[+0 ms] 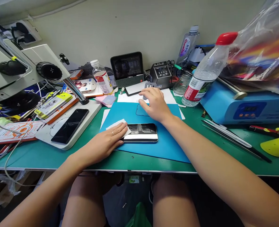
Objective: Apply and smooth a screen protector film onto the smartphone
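Observation:
A phone with a glossy dark and white reflecting face lies flat on a blue mat near the table's front edge. My left hand covers its left end, fingers laid together over a folded white tissue and pressing it down, thumb along the near side. Beyond the phone, my right hand hovers over the mat's far edge, fingers bent and thumb apart. Right behind those fingers shows a small grey slotted piece; contact with it cannot be made out. A flat white-topped, dark-edged slab lies beside it.
At left, a microscope stand bears a dark phone on its base. Behind are a juice bottle, a small screen and a black control box. Rightward stand a red-capped bottle, blue machine and tweezers.

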Available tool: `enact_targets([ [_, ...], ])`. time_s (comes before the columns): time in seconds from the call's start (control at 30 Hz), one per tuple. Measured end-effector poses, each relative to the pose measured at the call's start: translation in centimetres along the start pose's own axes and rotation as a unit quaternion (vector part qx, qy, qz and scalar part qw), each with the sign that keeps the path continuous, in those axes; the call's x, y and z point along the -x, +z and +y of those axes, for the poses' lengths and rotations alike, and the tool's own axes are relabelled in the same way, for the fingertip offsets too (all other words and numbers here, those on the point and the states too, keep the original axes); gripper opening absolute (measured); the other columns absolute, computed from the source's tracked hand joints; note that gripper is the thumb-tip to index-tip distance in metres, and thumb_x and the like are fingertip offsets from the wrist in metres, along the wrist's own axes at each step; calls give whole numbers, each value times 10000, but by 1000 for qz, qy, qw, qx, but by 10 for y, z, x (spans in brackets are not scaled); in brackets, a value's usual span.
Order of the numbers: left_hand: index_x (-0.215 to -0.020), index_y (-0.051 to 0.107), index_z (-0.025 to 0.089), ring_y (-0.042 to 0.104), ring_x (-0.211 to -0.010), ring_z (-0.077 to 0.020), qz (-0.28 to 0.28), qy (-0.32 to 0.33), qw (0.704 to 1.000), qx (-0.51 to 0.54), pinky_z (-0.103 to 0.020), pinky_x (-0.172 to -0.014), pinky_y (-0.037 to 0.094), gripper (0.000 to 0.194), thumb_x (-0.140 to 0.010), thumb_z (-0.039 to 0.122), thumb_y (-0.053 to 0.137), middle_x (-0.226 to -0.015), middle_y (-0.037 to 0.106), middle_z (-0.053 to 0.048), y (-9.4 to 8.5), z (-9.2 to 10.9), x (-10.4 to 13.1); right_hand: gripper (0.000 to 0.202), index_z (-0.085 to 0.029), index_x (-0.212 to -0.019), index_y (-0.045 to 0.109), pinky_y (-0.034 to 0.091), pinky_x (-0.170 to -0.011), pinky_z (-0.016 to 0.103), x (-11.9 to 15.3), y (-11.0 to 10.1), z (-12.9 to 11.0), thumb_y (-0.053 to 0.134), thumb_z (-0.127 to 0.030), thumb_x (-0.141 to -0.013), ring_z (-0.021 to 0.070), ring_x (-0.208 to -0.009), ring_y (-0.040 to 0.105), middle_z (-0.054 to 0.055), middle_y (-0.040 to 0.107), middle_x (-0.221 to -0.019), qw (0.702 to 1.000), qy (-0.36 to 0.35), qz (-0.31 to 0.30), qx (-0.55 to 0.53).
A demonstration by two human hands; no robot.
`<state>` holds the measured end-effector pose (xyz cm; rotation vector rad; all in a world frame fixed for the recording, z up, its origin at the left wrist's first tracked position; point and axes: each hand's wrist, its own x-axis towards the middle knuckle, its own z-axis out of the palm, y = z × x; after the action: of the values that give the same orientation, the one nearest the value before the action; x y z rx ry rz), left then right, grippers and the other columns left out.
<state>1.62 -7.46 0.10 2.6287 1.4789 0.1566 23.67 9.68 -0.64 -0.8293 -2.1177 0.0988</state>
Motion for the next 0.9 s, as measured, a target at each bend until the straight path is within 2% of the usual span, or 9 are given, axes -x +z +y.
enact_targets([
  [0.13, -1545, 404, 245, 312, -1521, -197, 21, 17, 1000, 15, -408, -1241, 336, 483, -1064, 286, 393, -1637, 340, -47, -2, -2, 0, 213, -240, -1086, 694, 410, -1057, 524, -1, 0, 1, 542, -290, -944, 310, -1174, 590, 94, 698, -1211, 1000, 5, -11, -5],
  [0.27, -1520, 440, 257, 325, -1521, -215, 16, 45, 999, 18, -422, -1234, 362, 472, -1050, 309, 442, -1611, 407, -51, -7, -5, -7, 238, -191, -1095, 691, 472, -1011, 488, -1, 1, 3, 522, -279, -953, 299, -1124, 628, 124, 713, -1163, 996, -23, -71, -44],
  [0.4, -1512, 435, 191, 341, -1519, -264, 1, 98, 995, 6, -464, -1239, 342, 546, -1024, 425, 500, -1589, 445, -109, -13, -12, -24, 249, -169, -1092, 697, 501, -995, 482, 0, 1, 3, 527, -290, -956, 301, -1118, 635, 141, 712, -1162, 989, -64, -119, -61],
  [0.53, -1441, 510, 141, 483, -1415, -285, 5, 148, 989, 1, -469, -1181, 410, 475, -1040, 391, 465, -1481, 553, -163, -18, -21, -36, 240, -195, -1084, 703, 513, -978, 500, 0, -1, -1, 522, -298, -965, 295, -1105, 643, 127, 722, -1151, 985, -84, -134, -71],
  [0.63, -1423, 532, 154, 531, -1350, -286, 5, 144, 989, 29, -458, -1128, 454, 472, -1009, 382, 543, -1431, 593, -158, -22, -32, -41, 239, -202, -1046, 715, 522, -950, 456, -1, -4, -5, 517, -318, -980, 270, -1060, 664, 113, 734, -1118, 978, -100, -160, -90],
  [0.77, -1421, 542, 184, 535, -1315, -285, 0, 131, 989, 68, -439, -1071, 491, 554, -946, 452, 640, -1423, 604, -132, -21, -51, -50, 257, -215, -963, 729, 521, -827, 384, -1, -10, -11, 523, -366, -991, 235, -902, 694, 73, 763, -978, 965, -96, -223, -97],
  [0.9, -1353, 603, 178, 580, -1258, -287, 48, 144, 987, 58, -438, -1030, 517, 467, -978, 455, 587, -1415, 613, -138, -12, -63, -56, 267, -214, -949, 730, 504, -762, 344, 0, -14, -18, 548, -406, -984, 220, -851, 696, 62, 761, -936, 957, -73, -265, -95],
])
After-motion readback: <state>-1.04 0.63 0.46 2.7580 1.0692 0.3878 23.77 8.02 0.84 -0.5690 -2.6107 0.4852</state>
